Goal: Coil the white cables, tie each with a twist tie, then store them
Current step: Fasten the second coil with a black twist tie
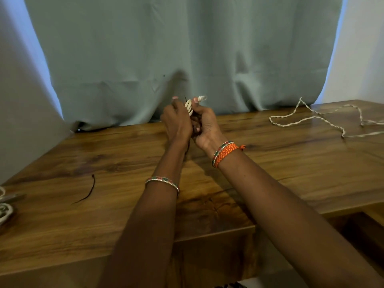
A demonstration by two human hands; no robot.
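Coiled white cable (189,107): held in the air above the desk (270,173), toward its far edge, near the middle; pinched between both hands.
Right hand (204,125): fingers curled round the coil's lower part, thumb pressed against its upper end.
Left hand (176,121): fingers curled in against the coil's other side; pinching of the tie itself not discernible.
Twist tie (185,98): thin dark end projecting above the coil, between the fingertips; wrap state hidden.
Spare twist tie (85,191): dark strand lying flat toward the desk's left edge, well apart from the hands.
Loose white cable (318,119): uncoiled, sprawled at the far right corner, running off the right edge.
Further white cable (4,208): partly visible at the left edge; whether tied, cannot tell.
Curtain (187,48): grey-green, hung behind the far edge.

Risks, as judged: loops springing open if either grip slackens before twisting; thin tie slipping from the fingertips and dropping to the desk; too few twists, coil loosening in storage; loose cable sliding off the right edge under its own hanging weight.
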